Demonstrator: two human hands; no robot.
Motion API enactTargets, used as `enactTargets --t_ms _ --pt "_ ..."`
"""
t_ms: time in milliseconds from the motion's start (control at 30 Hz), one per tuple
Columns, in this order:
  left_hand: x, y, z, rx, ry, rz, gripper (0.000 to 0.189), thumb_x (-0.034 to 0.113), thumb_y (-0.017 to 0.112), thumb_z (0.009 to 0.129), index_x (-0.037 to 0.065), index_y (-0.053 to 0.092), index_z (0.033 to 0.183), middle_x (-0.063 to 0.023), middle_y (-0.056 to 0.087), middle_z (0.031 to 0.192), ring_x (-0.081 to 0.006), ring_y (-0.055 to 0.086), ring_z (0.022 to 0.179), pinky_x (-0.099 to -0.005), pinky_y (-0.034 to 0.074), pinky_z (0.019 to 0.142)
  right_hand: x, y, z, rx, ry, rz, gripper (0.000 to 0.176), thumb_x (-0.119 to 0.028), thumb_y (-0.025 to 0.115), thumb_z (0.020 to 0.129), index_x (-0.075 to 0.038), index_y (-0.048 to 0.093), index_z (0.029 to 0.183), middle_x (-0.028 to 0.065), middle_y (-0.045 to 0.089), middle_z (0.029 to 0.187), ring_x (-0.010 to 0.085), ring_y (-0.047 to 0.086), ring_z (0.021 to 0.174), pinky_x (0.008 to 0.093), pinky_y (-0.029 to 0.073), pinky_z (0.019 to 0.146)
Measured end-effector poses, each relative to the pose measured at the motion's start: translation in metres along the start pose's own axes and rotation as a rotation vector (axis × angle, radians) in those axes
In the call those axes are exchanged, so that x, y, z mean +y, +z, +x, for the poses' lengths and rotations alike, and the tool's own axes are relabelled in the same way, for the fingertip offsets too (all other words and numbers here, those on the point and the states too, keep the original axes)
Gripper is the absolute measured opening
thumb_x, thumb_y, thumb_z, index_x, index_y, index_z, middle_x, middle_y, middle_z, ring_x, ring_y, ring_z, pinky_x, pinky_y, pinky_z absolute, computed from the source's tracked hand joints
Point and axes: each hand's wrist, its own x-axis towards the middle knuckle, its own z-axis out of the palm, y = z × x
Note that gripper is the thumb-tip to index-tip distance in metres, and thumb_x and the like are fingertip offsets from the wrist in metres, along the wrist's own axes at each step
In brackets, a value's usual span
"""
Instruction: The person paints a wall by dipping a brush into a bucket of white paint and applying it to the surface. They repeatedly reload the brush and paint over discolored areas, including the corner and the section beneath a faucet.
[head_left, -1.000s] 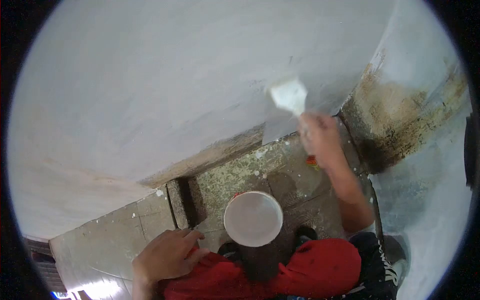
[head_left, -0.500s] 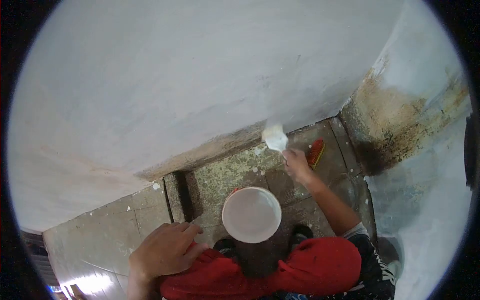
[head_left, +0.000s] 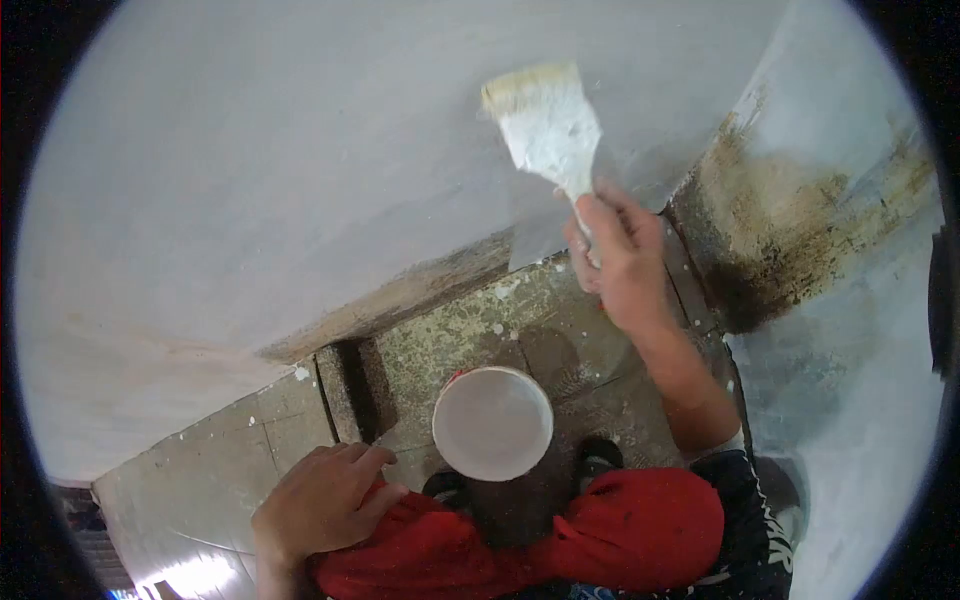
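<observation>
My right hand [head_left: 622, 255] is closed around the handle of a wide paintbrush [head_left: 552, 130] coated in white. Its pale yellowish bristles are held up against the whitish wall [head_left: 300, 140]; whether they touch it is hard to tell. My left hand [head_left: 325, 505] lies open over my left knee, holding nothing. Between my feet stands a round white bucket [head_left: 493, 424] with pale liquid inside.
Brown, stained bare patches [head_left: 790, 240] mark the corner wall on the right. A low raised kerb [head_left: 345, 393] sticks out at the wall's foot, left of the bucket. Paint-spotted tiles [head_left: 220, 440] cover the floor.
My right hand has lifted the paintbrush from the wall's bottom edge to higher up the wall. The red scrubbing brush on the floor is now mostly hidden behind that hand. My left hand stays put.
</observation>
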Motion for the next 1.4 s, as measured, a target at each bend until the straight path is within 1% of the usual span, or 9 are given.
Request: enactTargets --t_ms 167,233,400,733,800,1133,1233,1300,1400 --pt "-0.003 0.003 -0.003 0.026 -0.006 0.016 0.035 0.033 0.057 0.092 0.003 0.061 0.110 -0.0183 0.065 0.096 -0.0380 0.062 0.092 -0.0450 0.048 0.083 0.196 -0.052 0.010 0.076 0.037 -0.276 0.021 -0.025 0.057 0.096 -0.005 0.058 0.091 -0.0029 0.048 0.061 0.0066 0.043 0.045 0.0247 0.032 0.038" --pt "-0.002 0.004 -0.004 0.032 -0.008 0.009 0.035 0.033 0.058 0.092 0.003 0.061 0.109 -0.0183 0.065 0.096 -0.0381 0.062 0.092 -0.0450 0.048 0.083 0.207 -0.063 -0.012 0.061 0.570 -0.074 0.020 -0.025 0.057 0.094 -0.005 0.059 0.092 -0.0011 0.051 0.061 0.0095 0.044 0.043 0.0276 0.033 0.037" --pt "0.010 -0.003 -0.006 0.002 -0.043 0.034 0.034 0.032 0.058 0.092 0.003 0.061 0.108 -0.0187 0.065 0.100 -0.0383 0.062 0.094 -0.0446 0.048 0.085 0.269 -0.100 -0.037 0.070 0.739 -0.232 0.018 -0.023 0.057 0.091 -0.005 0.060 0.094 0.0007 0.053 0.062 0.0106 0.044 0.041 0.0287 0.032 0.035" --pt "0.006 -0.006 -0.002 -0.021 -0.035 0.033 0.032 0.032 0.059 0.092 0.003 0.060 0.106 -0.0183 0.066 0.098 -0.0382 0.062 0.095 -0.0444 0.048 0.085 0.268 -0.103 -0.010 0.174 0.706 -0.255 0.021 -0.024 0.056 0.091 -0.003 0.059 0.093 0.0023 0.052 0.063 0.0124 0.047 0.045 0.0304 0.035 0.037" --pt "0.005 -0.004 -0.002 0.001 -0.034 0.008 0.030 0.031 0.059 0.092 0.004 0.061 0.104 -0.0180 0.065 0.097 -0.0384 0.062 0.094 -0.0445 0.048 0.084 0.266 -0.107 -0.003 0.072 0.693 -0.243 0.021 -0.024 0.056 0.091 -0.003 0.059 0.093 0.0023 0.051 0.061 0.0131 0.047 0.045 0.0306 0.036 0.037" --pt "0.003 -0.007 0.003 -0.029 -0.037 -0.023 0.028 0.030 0.058 0.092 0.004 0.060 0.103 -0.0179 0.065 0.094 -0.0379 0.062 0.092 -0.0446 0.048 0.082 0.260 -0.103 0.016 0.072 0.727 -0.396 0.022 -0.025 0.058 0.092 -0.005 0.062 0.085 -0.0009 0.050 0.063 0.0109 0.045 0.047 0.0311 0.035 0.040" --pt "0.005 -0.008 0.003 -0.041 -0.063 -0.011 0.029 0.031 0.057 0.092 0.004 0.060 0.101 -0.0182 0.065 0.094 -0.0380 0.062 0.093 -0.0453 0.047 0.083 0.258 -0.102 0.016 0.058 0.603 -0.346 0.022 -0.023 0.060 0.087 -0.003 0.060 0.079 0.0022 0.054 0.061 0.0142 0.048 0.044 0.0326 0.038 0.041" --pt "0.004 -0.009 0.005 -0.066 -0.062 -0.018 0.031 0.032 0.057 0.092 0.003 0.061 0.104 -0.0188 0.065 0.096 -0.0385 0.061 0.094 -0.0452 0.047 0.084 0.260 -0.098 0.012 0.145 0.272 -0.496 0.025 -0.025 0.059 0.091 -0.004 0.059 0.078 0.0000 0.052 0.060 0.0108 0.047 0.045 0.0292 0.036 0.040" --pt "0.003 -0.005 0.004 -0.017 -0.048 0.030 0.033 0.032 0.057 0.092 0.003 0.061 0.109 -0.0192 0.065 0.098 -0.0387 0.061 0.095 -0.0450 0.047 0.086 0.145 -0.064 -0.009 0.077 0.313 -0.190 0.025 -0.025 0.057 0.095 -0.004 0.059 0.081 -0.0016 0.051 0.062 0.0074 0.046 0.047 0.0262 0.034 0.040"
